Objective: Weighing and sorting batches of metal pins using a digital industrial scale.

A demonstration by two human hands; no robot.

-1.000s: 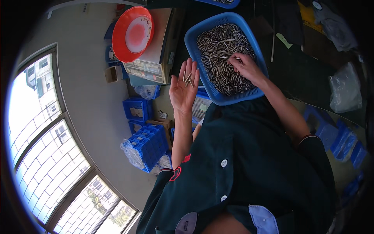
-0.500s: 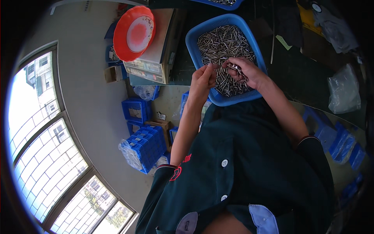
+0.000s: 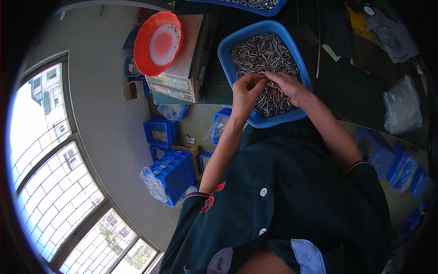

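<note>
A blue plastic basket (image 3: 302, 55) stands in front of my body, filled with many small metal pins (image 3: 262, 50). Over its near half my two hands meet. My left hand (image 3: 247, 95) is closed in a pinch of thumb and forefinger, its tips against the fingertips of my right hand; whatever is in the pinch is too small to make out. Cupped palm-inward, my right hand (image 3: 292, 90) holds several metal pins in its curled fingers. Part of the heap lies hidden under both hands.
Left of the basket, a red scalloped bowl (image 3: 142, 50) rests on a boxy scale-like unit (image 3: 188, 27). Another blue tray (image 3: 255, 10) of small metal parts is at the far edge. A clear plastic bag (image 3: 404, 105) lies right. Blue crates (image 3: 171, 176) stand at lower left.
My left hand has moved right, from a small gap to touching the right hand's fingertips. My right hand stays almost in place, still cupping pins. The whole view has shifted slightly.
</note>
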